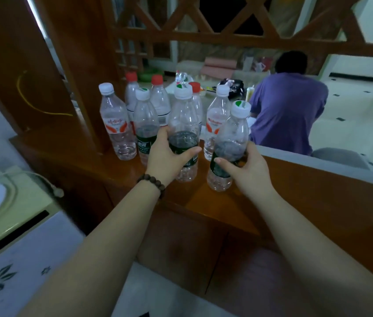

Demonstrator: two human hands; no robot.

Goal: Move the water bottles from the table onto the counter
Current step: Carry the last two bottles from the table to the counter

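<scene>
Your left hand (164, 154) and right hand (247, 169), fingers wrapped round two green-labelled bottles (184, 133) standing on the wooden worktop (215, 202), add them to a cluster of seven bottles (115, 124) already there, any left on the far table hidden.

You see clear bottles on a shiny red-brown wooden counter (215, 209). The bottle with the dark green label (184, 143) has a white cap with a green and red spot. The bottle with the orange and red label (116, 124) has a plain white cap. The red caps (157, 79) sit at the back. Your brown bead bracelet (152, 182) is dark. The person's shirt (288, 110) is purple.
</scene>
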